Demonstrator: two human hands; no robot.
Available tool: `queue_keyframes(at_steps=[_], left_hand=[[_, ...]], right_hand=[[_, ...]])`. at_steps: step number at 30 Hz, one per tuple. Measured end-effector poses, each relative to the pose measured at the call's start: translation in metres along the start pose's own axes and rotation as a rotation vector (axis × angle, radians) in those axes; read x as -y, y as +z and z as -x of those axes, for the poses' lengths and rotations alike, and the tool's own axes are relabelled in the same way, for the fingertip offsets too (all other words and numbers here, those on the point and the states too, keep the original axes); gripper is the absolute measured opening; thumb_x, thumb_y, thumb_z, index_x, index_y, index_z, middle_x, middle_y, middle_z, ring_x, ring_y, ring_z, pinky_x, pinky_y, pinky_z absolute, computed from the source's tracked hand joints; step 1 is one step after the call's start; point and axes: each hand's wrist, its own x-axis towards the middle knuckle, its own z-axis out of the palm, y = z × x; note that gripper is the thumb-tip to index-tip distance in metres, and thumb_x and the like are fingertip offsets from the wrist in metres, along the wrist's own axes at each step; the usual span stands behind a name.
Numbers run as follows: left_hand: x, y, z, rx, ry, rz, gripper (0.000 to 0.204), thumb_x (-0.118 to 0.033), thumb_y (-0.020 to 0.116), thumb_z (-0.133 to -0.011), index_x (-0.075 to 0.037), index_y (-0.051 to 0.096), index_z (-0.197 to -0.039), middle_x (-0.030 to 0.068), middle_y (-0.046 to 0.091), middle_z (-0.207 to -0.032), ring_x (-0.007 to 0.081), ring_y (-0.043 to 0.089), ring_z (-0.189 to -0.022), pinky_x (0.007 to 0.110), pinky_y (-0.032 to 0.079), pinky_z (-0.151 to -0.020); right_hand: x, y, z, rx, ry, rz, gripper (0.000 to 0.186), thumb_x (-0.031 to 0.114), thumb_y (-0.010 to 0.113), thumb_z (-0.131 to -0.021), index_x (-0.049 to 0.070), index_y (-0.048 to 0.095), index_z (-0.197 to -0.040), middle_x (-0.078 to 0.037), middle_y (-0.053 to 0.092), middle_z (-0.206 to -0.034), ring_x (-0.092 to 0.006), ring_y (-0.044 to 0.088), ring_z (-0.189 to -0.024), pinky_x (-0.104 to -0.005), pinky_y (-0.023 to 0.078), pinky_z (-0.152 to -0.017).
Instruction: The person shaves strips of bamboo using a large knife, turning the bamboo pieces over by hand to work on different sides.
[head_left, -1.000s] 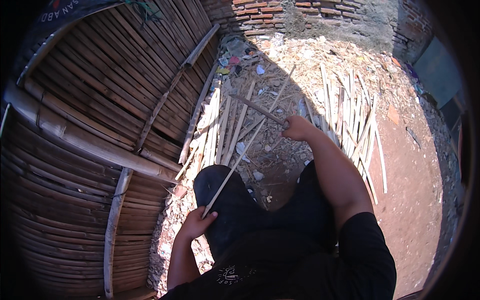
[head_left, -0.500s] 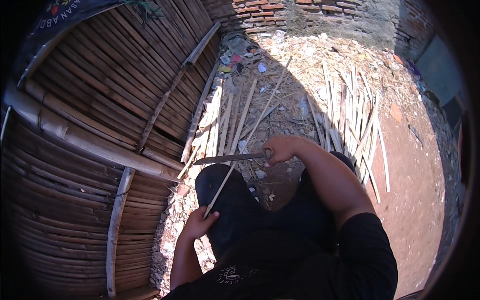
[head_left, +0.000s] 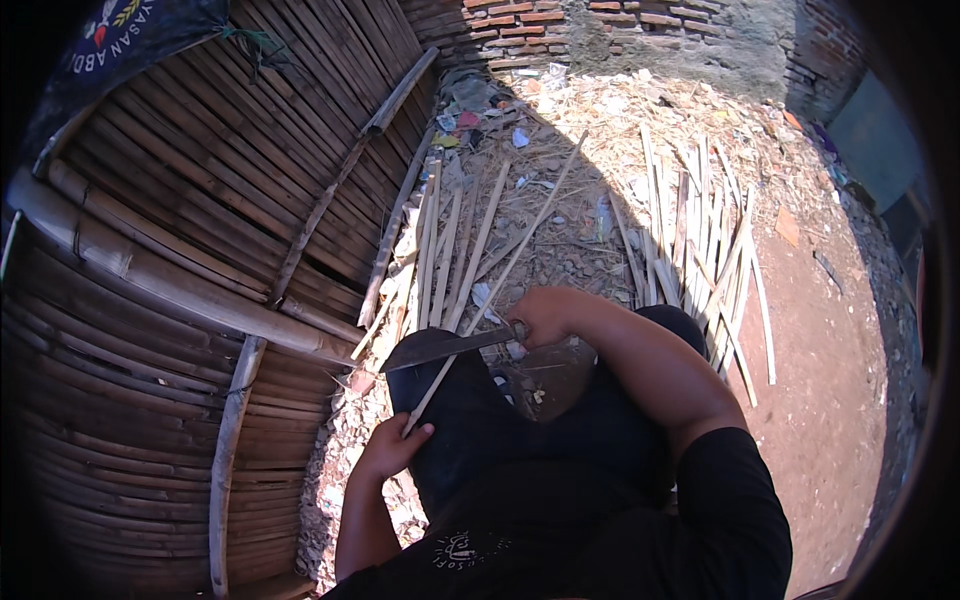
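Note:
My left hand is closed around the near end of a long, thin bamboo strip, beside my left thigh. The strip slants away and to the right across my leg toward the littered ground. In my right hand is the handle of a machete, my fingers wrapped round it. Its dark, broad blade points left over my left knee and lies across the strip; whether the edge touches it I cannot tell.
Pale bamboo strips lie along the left, beside a bamboo slat wall. Another pile of strips spreads on the right over bare soil. Shavings and litter cover the ground up to a brick wall.
The machete has come nearer to me along the strip, with my right hand moving slightly back and left. My left hand keeps its hold on the strip.

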Motion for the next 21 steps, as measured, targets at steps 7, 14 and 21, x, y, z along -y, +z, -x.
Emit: queue_keyframes(at_steps=[7, 14, 21], left_hand=[[0.002, 0.003, 0.004, 0.005, -0.040, 0.061, 0.037, -0.038, 0.074, -0.094, -0.003, 0.065, -0.088, 0.0016, 0.057, -0.071, 0.0115, 0.051, -0.069, 0.032, 0.044, -0.063], [0.004, 0.004, -0.003, 0.013, 0.016, 0.100, 0.038, -0.038, 0.074, -0.094, -0.002, 0.064, -0.088, 0.0015, 0.057, -0.072, 0.0120, 0.051, -0.070, 0.032, 0.044, -0.064], [0.010, 0.002, -0.003, -0.007, -0.018, 0.020, 0.039, -0.039, 0.074, -0.093, -0.002, 0.062, -0.084, 0.0040, 0.056, -0.071, 0.0142, 0.051, -0.069, 0.035, 0.044, -0.063]], right_hand=[[-0.054, -0.019, 0.010, -0.190, 0.198, -0.088, 0.059, 0.042, 0.083, -0.077, 0.004, 0.069, -0.118, -0.022, 0.071, -0.106, -0.0396, 0.067, -0.107, -0.0483, 0.051, -0.093], [-0.089, -0.023, 0.028, -0.352, 0.376, -0.160, 0.061, 0.043, 0.081, -0.077, 0.001, 0.069, -0.119, -0.024, 0.070, -0.109, -0.0403, 0.067, -0.109, -0.0479, 0.052, -0.094], [0.005, -0.005, -0.001, 0.088, -0.009, -0.020, 0.055, 0.043, 0.081, -0.076, 0.009, 0.071, -0.118, -0.021, 0.070, -0.111, -0.0402, 0.066, -0.111, -0.0485, 0.051, -0.095]])
